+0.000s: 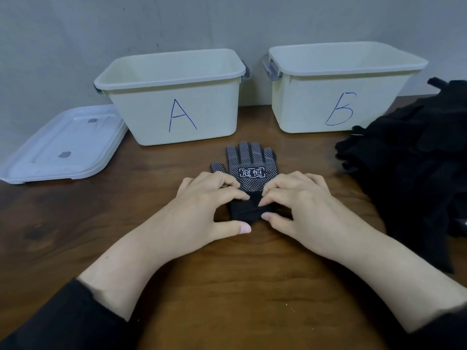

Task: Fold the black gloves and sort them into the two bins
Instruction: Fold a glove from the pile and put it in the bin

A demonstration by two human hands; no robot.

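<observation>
Wood table (227, 286), both hands' fingers (222, 184) pinching glove cuff (246, 210)

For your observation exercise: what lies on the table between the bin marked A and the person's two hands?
In the head view, the dotted black glove lies flat there, fingers pointing toward bin A. The left hand and right hand pinch its cuff.

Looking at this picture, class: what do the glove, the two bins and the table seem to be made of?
Glove: black knitted fabric with white, probably rubbery, grip dots; the cuff creases softly.
Bin A and bin B: pale, smooth moulded plastic with rolled rims.
Table: brown wood or wood-look laminate; grain shows.
</observation>
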